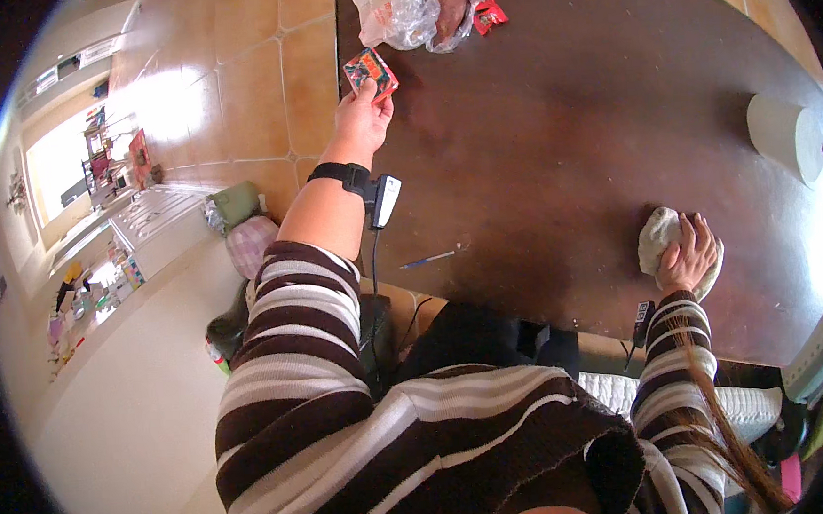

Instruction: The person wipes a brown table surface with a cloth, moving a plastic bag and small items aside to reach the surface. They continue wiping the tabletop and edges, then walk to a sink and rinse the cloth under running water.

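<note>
My left hand (pixel 364 118) is stretched out over the table's left edge, holding a small colourful printed packet (pixel 371 74) between thumb and fingers. At the right side of the table, my right hand (pixel 687 254) lies on a crumpled greyish cloth (pixel 657 236), fingers over its top. The cloth rests on the dark brown tabletop (pixel 553 149). Just beyond the left hand lie a clear plastic bag (pixel 410 10) with a reddish-brown sweet potato (pixel 451 7) in it and a red wrapper (pixel 489 10).
A white paper roll (pixel 786 136) is at the table's right. A blue-and-white pen (pixel 427 259) lies near the front edge. A strapped device (pixel 385 201) with a cable hangs from my left forearm; another small device (pixel 643 322) is beside my right wrist. Cushions (pixel 252 244) lie left of the table.
</note>
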`<state>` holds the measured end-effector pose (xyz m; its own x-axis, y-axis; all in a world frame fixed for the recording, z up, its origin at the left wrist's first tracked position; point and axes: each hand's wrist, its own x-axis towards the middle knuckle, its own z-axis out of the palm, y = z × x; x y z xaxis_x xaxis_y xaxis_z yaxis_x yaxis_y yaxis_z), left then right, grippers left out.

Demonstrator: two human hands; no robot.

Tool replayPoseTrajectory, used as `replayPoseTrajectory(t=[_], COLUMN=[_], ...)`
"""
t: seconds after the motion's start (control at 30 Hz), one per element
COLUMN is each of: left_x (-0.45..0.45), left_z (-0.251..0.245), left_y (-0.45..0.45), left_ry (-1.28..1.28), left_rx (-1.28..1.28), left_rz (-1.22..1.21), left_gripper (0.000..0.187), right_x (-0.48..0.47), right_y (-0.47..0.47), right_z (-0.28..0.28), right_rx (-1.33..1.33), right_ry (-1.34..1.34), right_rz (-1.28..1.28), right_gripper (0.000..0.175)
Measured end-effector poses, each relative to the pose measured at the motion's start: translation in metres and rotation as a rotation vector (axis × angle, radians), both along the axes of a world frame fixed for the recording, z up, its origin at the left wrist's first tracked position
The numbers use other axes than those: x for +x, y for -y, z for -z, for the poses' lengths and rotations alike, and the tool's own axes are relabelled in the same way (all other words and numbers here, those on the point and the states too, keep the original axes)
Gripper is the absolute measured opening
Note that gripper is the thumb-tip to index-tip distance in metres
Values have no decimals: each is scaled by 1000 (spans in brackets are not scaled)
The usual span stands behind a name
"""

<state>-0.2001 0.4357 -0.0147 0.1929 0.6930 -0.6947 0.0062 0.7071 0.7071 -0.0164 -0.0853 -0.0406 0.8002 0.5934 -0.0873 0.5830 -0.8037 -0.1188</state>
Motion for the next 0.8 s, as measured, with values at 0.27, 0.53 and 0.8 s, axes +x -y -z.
replayPoseTrajectory(t=[0.27,0.53,0.8], left_x=[-7,-15,-21], left_z=[28,58,34], left_y=[-52,-70,-52], left_ry=[-124,-702,-1165], left_rx=[74,630,1153], left_rz=[20,514,819], left_gripper=[22,52,59], right_x=[1,1,2], right_y=[-1,1,8], right_z=[1,6,-17], right_rx=[25,64,249], right_ry=[8,45,18], right_rz=[-4,-20,-222], right_gripper=[47,45,51])
